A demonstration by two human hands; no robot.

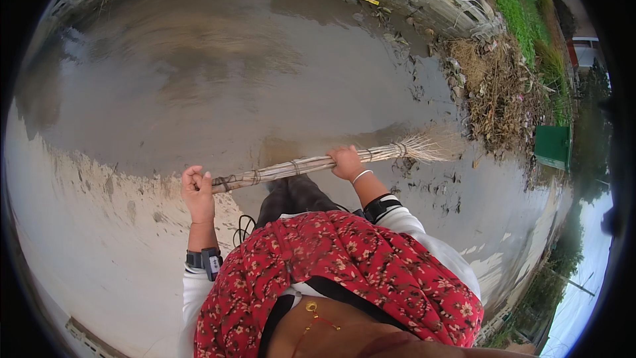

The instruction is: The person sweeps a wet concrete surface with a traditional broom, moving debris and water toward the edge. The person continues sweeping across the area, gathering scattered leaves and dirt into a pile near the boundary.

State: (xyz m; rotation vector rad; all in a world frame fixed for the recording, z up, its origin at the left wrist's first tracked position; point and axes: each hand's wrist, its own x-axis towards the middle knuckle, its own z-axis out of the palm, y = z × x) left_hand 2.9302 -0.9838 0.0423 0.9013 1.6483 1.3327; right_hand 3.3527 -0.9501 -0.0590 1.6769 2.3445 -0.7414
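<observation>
A long twig broom, a bundle of pale sticks tied with dark bands, lies across in front of me, its splayed bristles to the right and slightly higher. My right hand is wrapped round it past the middle, towards the bristle end. At the other end, the handle tip meets the palm and thumb of my left hand, whose fingers are loosely curled at it. Muddy wet ground, partly under water, spreads beneath and beyond the broom.
A low pale fence curves along the far side. Dry plant litter is heaped at the right, near a green bin. Scattered leaves lie below the bristles. Lighter, drier concrete extends at the left.
</observation>
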